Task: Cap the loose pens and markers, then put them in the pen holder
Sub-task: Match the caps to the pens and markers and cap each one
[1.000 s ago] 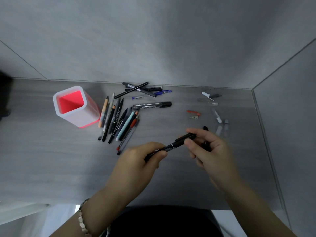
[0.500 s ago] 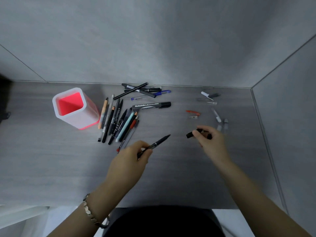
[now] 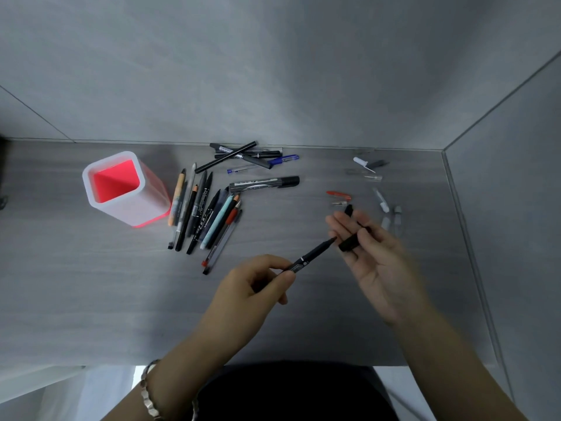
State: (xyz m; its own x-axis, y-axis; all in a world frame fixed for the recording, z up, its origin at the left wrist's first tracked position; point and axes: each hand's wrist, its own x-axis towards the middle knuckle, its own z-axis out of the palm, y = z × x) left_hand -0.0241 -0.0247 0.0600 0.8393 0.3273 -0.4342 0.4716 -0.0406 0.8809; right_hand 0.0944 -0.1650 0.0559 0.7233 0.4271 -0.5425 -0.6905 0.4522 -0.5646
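Capping is the step in hand, as the head camera shows it: the left hand (image 3: pixel 258 287) pinches a black pen (image 3: pixel 312 256) by its rear end, bare tip aimed up and to the right. The right hand (image 3: pixel 376 259) grips a black cap (image 3: pixel 349 244) between thumb and fingers, the cap's mouth just beside the tip but not yet on it. Next, I judge, the cap must be lined up with the pen's axis and pushed home, then the pen carried left over the other pens (image 3: pixel 206 214) to the pen holder (image 3: pixel 145 208), which stands open-mouthed on the desk (image 3: pixel 91 299), well apart from both hands.
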